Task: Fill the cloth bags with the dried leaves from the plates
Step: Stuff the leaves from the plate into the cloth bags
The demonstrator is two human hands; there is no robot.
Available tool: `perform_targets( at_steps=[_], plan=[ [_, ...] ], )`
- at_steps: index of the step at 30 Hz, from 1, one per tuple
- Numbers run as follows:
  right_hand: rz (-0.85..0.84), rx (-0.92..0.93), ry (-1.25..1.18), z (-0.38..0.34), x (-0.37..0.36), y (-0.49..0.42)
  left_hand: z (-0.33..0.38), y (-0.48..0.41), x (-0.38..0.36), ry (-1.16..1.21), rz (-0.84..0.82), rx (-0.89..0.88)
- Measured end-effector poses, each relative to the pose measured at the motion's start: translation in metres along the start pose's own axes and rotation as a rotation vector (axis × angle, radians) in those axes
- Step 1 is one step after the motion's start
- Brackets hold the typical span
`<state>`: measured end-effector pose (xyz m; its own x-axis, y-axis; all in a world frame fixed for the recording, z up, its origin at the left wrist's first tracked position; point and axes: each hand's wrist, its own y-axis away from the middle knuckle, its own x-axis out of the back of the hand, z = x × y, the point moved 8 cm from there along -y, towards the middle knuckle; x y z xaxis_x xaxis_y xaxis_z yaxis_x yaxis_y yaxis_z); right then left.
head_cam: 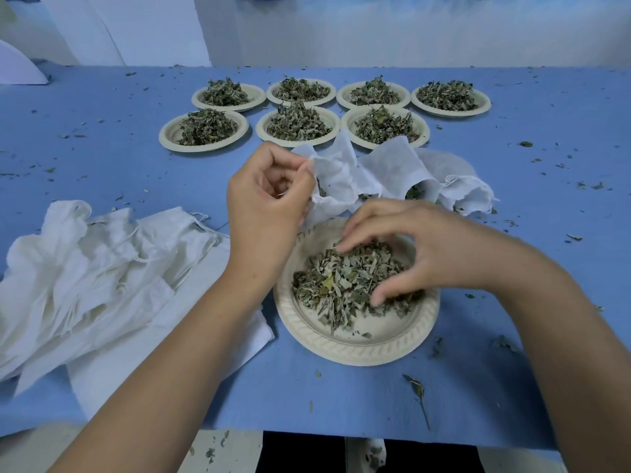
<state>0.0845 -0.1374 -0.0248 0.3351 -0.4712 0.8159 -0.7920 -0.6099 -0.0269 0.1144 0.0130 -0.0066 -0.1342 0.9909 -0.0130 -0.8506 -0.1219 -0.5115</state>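
— What did the left hand (pixel 266 199) have hold of?

— The rim of a white cloth bag (pixel 336 179). Thumb and forefinger pinched the fabric edge tightly, the other fingers curled into the palm. The bag hung open and crumpled just beyond the near plate (pixel 358 346), its lower edge touching the plate's far rim.

— And the right hand (pixel 420 254)?

— It was down on the dried leaves (pixel 341 285) heaped on that plate. The grip was a wide claw: fingertips dug into the far side of the heap, the thumb tip pressed into the near side, and a clump of leaves lay between them. The palm arched above the pile without resting on it.

— Where did the rest of the leaves lie?

— On seven plates (pixel 164 134) in two rows at the far side of the blue table (pixel 478 370), four behind and three in front, each heaped. Crumbs and a loose stem (pixel 417 390) were scattered over the cloth.

— Other bags?

— A flat stack of empty bags (pixel 102 268), drawstrings trailing, lay left of the left forearm. Further bags (pixel 467 189) sat bunched to the right of the pinched one, with some green showing at one mouth; how full they were I could not tell.
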Motion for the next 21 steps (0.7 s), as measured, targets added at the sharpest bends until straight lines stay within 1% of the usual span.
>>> perform_targets(
  at_steps=[2,4,6,13,18,21],
  plan=[
    [-0.04,0.011,0.057,-0.002,-0.011,-0.003,0.0,0.0,-0.001,-0.004,-0.011,0.001],
    [-0.014,0.012,0.081,-0.003,-0.011,-0.006,0.0,0.0,-0.001,-0.009,-0.011,0.001],
    [0.043,0.022,0.038,-0.006,-0.005,-0.006,0.0,0.0,-0.001,-0.018,-0.008,0.001],
    [0.363,0.054,-0.233,-0.008,0.033,0.01,-0.001,-0.001,-0.002,-0.022,-0.038,0.005],
    [0.632,0.195,-0.451,-0.015,0.05,0.018,-0.005,0.002,-0.014,-0.068,-0.151,0.012],
    [0.788,0.164,-0.503,-0.01,0.049,0.02,-0.004,0.005,-0.021,-0.05,-0.215,0.006]
  ],
)
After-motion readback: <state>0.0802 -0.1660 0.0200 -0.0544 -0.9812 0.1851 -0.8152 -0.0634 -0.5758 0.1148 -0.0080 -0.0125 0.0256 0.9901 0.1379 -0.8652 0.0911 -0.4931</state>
